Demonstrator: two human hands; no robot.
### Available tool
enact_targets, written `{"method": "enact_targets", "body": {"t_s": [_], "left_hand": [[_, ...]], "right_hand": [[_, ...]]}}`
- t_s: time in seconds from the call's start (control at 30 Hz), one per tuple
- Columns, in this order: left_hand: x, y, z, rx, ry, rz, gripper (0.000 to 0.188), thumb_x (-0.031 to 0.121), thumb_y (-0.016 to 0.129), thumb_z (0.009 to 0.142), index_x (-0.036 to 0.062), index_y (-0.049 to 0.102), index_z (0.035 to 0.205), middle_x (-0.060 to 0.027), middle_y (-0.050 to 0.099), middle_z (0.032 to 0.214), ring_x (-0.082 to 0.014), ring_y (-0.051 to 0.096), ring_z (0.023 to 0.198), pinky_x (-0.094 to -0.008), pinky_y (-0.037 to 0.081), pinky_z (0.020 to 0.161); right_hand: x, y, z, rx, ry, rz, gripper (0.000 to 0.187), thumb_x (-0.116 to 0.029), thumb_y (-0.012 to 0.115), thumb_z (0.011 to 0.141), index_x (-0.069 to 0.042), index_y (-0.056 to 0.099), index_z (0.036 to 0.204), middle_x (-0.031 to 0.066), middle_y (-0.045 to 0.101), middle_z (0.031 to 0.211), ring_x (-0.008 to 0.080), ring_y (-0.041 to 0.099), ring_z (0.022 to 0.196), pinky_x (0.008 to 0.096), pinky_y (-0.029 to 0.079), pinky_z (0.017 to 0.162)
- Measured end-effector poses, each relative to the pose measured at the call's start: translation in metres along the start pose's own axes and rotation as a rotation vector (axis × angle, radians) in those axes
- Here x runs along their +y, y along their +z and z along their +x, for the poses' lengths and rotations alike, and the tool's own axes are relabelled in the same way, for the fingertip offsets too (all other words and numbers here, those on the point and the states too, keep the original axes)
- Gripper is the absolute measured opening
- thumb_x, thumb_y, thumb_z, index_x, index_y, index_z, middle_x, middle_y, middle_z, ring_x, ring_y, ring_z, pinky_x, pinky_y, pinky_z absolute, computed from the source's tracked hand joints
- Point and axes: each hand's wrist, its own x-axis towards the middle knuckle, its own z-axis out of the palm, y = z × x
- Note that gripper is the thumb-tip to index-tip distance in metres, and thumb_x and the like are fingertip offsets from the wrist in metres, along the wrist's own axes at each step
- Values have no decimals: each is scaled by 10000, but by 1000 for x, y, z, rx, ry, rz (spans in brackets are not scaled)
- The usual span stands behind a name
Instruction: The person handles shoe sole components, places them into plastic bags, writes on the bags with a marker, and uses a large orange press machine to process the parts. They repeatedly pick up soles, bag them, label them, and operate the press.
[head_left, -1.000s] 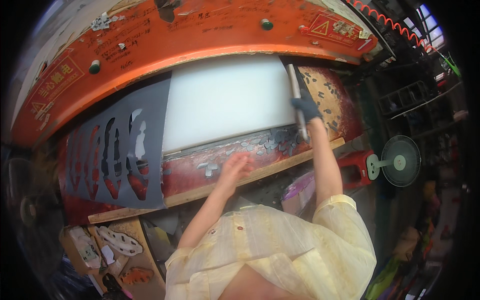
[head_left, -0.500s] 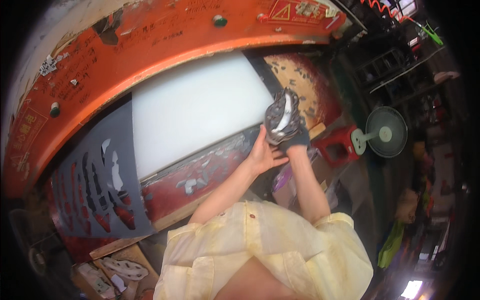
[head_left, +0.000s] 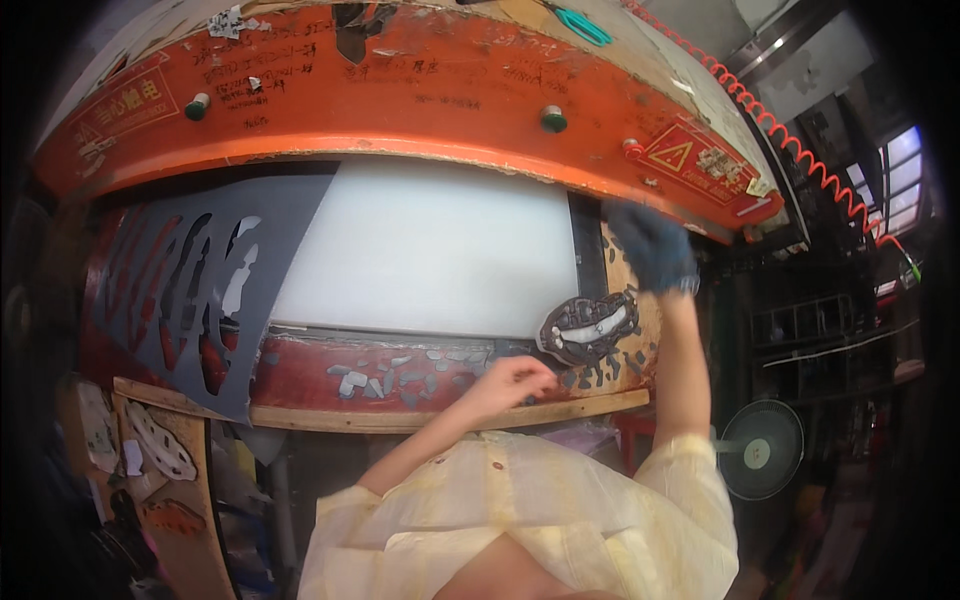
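Note:
A dark, sole-shaped cutting die [head_left: 590, 332] with a pale strip across its middle lies at the right front corner of the white cutting board [head_left: 430, 255]. My left hand [head_left: 515, 382] is just left of and nearer than the die, apart from it, its fingers loosely bent with nothing visible in them. Beyond the die, my right hand [head_left: 655, 250] in a dark blue glove reaches toward the orange press beam [head_left: 380, 100]; motion smears its fingers. On the board's left lies a grey sheet [head_left: 290, 215] with several long cut-outs.
Small grey scraps [head_left: 385, 380] litter the red front ledge and the wooden panel on the right. Green buttons [head_left: 553, 118] stick out of the beam. A fan [head_left: 762, 450] stands at right, and more dies [head_left: 160, 440] sit on a wooden shelf at lower left.
The die has gone from my hands onto the board's right front corner. My right hand has moved away toward the beam; my left has drawn back nearer me. The view has turned.

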Motion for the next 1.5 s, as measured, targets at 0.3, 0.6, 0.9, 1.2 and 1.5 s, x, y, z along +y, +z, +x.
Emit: {"method": "enact_targets", "body": {"t_s": [0.3,0.6,0.9,1.2,1.5], "left_hand": [[-34,-22,-10,276,-79,-96,411,326,521,974,30,542,1258,-84,638,1127,-132,620,922,-265,518,752],[-40,-13,29,71,-161,-559,488,391,444,996,38,448,1333,-123,573,1253,-215,578,1098,-343,499,874],[-1,-10,48,77,-188,-381,471,406,404,1005,-9,515,1199,-144,583,1203,-214,613,1030,-304,514,806],[-27,38,35,-133,-463,-335,561,482,426,981,-16,542,1211,-153,606,1165,-238,619,1029,-336,501,846],[-56,44,31,-71,-486,-342,574,454,464,977,-28,442,1288,-161,542,1226,-269,578,1124,-360,485,901]], "right_hand": [[-9,-20,301,164,12,-506,448,-334,608,860,-97,580,1240,122,676,1075,263,653,924,374,499,820],[0,-31,281,157,161,-446,576,-393,607,837,-75,478,1300,141,631,880,240,572,711,355,443,605],[45,-42,-47,-99,518,635,422,-242,671,864,-69,569,1235,42,663,937,102,599,761,225,477,649],[29,-3,-207,-249,834,434,407,-275,649,872,-129,588,1248,111,693,930,169,657,796,292,499,642],[29,-8,-194,-587,431,-317,326,-350,563,861,-177,640,1127,119,683,970,333,654,850,421,513,731]]}}
